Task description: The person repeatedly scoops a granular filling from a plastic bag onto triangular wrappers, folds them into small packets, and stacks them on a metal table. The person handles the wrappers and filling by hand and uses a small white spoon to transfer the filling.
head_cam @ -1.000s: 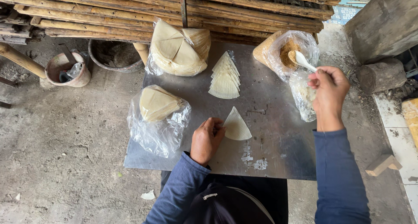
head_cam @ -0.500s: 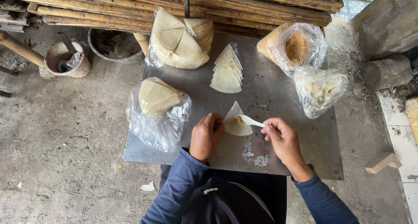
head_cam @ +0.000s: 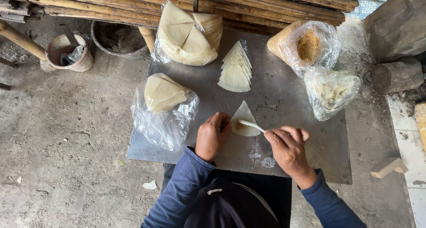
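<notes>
One wrapper lies flat on the desk, near its front edge. The left hand presses its left edge, fingers curled down on it. The right hand has its fingers closed round a white spoon, whose tip rests on the wrapper's brown filling

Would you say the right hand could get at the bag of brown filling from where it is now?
Probably yes: the right hand, holding a white spoon, has bare metal sheet between it and the open-topped bag of brown filling.
</notes>
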